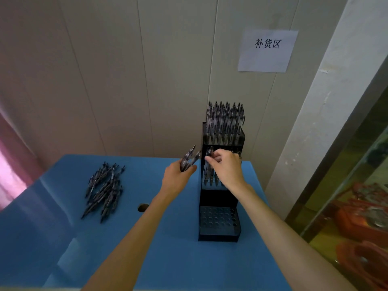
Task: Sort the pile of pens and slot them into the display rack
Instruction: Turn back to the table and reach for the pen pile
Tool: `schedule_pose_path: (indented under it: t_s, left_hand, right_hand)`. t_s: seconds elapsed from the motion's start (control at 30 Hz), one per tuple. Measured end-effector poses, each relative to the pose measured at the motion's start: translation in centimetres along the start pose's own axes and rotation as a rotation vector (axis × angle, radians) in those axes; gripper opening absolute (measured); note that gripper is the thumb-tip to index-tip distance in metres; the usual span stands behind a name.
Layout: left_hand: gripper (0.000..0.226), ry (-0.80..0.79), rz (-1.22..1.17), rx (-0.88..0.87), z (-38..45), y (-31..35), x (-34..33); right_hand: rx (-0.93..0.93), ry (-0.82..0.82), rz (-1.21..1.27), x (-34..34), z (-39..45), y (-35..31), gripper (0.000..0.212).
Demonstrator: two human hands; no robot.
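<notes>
At centre frame, right hand (227,168) fingers pinch a pen (208,162) over the black display rack's (219,223) middle tier; left hand (178,177) grips spare pens (190,157). Loose pile (104,191) waits left on the blue surface (168,238). Misjudged, the tip could miss its hole, hidden behind the hand.

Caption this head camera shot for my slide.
Right hand slots a pen into the rack's middle tier; left hand holds spares.
</notes>
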State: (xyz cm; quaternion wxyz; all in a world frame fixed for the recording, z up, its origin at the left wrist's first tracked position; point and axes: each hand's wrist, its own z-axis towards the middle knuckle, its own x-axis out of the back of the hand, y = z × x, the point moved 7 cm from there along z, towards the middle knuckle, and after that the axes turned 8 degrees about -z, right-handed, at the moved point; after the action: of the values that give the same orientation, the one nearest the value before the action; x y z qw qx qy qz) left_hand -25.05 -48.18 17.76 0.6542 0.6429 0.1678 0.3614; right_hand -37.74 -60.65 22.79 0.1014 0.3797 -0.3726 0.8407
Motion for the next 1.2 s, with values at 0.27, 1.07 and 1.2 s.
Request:
schedule_pose_path:
  t_s: [0.27, 1.07, 1.2]
  left_hand:
    - [0.035, -0.009, 0.003, 0.022, -0.2, -0.2, 0.0]
    - [0.032, -0.059, 0.266, 0.023, -0.2, -0.8, -1.2]
    - [0.035, -0.022, 0.38, 0.005, -0.3, -1.1, -0.3]
  right_hand:
    - [-0.014, -0.163, -0.076, -2.2, -1.4, 1.1, 0.028]
    - [-0.421, -0.065, 0.761, 0.6, -1.4, 2.6, 0.012]
    - [-0.221, 0.065, 0.46, 2.7, -0.2, 3.1, 0.008]
